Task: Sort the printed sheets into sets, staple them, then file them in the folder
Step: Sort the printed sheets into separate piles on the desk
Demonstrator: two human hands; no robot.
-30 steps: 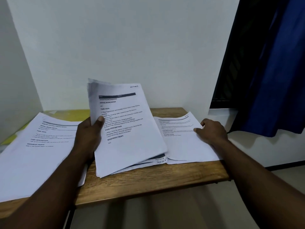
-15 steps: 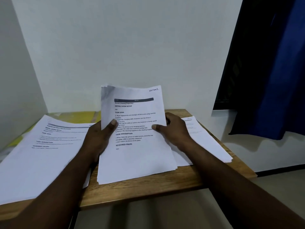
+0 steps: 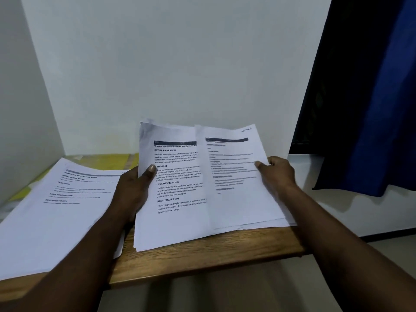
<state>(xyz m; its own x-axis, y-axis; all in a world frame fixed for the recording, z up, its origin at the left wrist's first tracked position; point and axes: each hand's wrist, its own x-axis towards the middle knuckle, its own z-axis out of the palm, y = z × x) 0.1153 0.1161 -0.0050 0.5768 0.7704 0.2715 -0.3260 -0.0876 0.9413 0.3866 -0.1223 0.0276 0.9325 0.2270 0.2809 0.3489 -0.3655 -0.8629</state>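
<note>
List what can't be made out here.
Head view, the yellow folder: mostly covered by the left pile.
Head view, the top sheet pinched by the right hand: text blurred.
Head view, the stack gripped by the left hand: sheet count hidden beneath its top page.

Room corner with wooden table, dim even light.
Plain white rear wall (image 3: 168, 64) at 12 o'clock meets a white side wall (image 3: 20, 109) at 9 o'clock. Wood-grain table (image 3: 202, 251) at 6 o'clock. Blue curtain (image 3: 371, 109) at 3 o'clock, beside a dark window opening (image 3: 315, 97). Pale floor (image 3: 400, 245) at 4 o'clock.
</note>
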